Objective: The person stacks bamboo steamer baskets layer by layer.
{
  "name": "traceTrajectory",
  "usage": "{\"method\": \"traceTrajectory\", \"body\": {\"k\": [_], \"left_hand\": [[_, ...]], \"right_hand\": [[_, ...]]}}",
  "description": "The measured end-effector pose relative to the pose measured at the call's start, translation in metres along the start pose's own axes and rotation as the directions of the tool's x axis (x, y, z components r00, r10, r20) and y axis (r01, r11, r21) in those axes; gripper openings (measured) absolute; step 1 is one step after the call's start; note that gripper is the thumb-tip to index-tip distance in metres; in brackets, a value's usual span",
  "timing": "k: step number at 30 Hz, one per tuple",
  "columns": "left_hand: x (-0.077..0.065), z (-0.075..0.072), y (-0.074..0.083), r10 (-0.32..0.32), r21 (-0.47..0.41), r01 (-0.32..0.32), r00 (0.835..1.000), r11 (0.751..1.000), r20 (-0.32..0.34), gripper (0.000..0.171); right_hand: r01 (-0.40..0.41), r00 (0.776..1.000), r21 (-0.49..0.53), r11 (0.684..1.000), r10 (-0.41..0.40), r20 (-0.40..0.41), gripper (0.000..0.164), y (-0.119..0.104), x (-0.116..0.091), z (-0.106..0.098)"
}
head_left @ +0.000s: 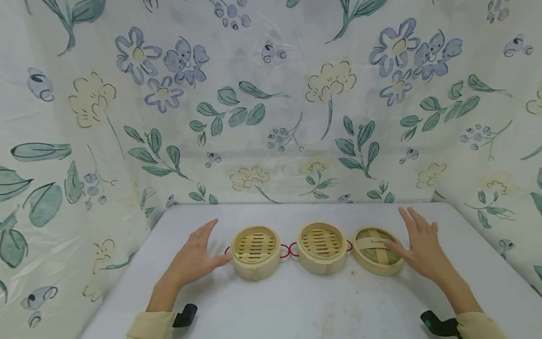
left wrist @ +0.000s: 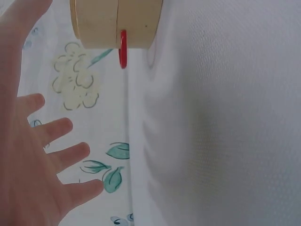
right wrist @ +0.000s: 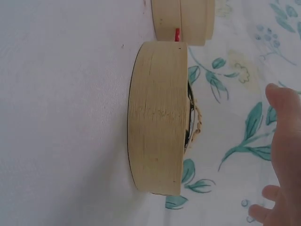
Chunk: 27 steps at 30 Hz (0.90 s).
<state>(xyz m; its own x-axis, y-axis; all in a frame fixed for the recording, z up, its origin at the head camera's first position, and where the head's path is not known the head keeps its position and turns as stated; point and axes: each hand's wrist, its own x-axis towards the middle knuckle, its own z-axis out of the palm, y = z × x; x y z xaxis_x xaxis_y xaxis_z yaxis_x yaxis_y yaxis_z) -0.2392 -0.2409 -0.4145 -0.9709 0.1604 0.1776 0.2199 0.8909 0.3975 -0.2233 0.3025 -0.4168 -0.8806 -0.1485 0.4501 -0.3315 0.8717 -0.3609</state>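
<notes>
Three round bamboo pieces stand in a row on the white table. At the left is a bamboo steamer basket (head_left: 256, 272) with a slatted floor and red side loops. A matching steamer basket (head_left: 322, 266) sits in the middle. The woven steamer lid (head_left: 378, 269), crossed by bamboo strips, lies at the right. My left hand (head_left: 190, 261) hovers beside the left basket, fingers spread and thumb tip close to its rim. Over the lid's right side, my right hand (head_left: 425, 247) is raised with fingers extended; its thumb overlaps the lid in the head view. Neither hand holds anything.
The white table (head_left: 271, 310) has faint brownish stains near its front middle. A flower-patterned cloth (head_left: 275, 117) rises behind it and at both sides. Dark wrist mounts (head_left: 440, 325) show at the yellow sleeves (head_left: 150, 326).
</notes>
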Motion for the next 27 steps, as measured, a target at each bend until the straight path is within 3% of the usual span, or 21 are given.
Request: {"method": "traceTrajectory", "body": {"k": [27], "left_hand": [[0.001,0.014,0.011,0.021,-0.088,-0.012,0.995,0.996,0.101,0.111]], "right_hand": [[0.048,0.998,0.053,0.997,-0.051,0.046,0.093,-0.014,0.0,0.016]]}}
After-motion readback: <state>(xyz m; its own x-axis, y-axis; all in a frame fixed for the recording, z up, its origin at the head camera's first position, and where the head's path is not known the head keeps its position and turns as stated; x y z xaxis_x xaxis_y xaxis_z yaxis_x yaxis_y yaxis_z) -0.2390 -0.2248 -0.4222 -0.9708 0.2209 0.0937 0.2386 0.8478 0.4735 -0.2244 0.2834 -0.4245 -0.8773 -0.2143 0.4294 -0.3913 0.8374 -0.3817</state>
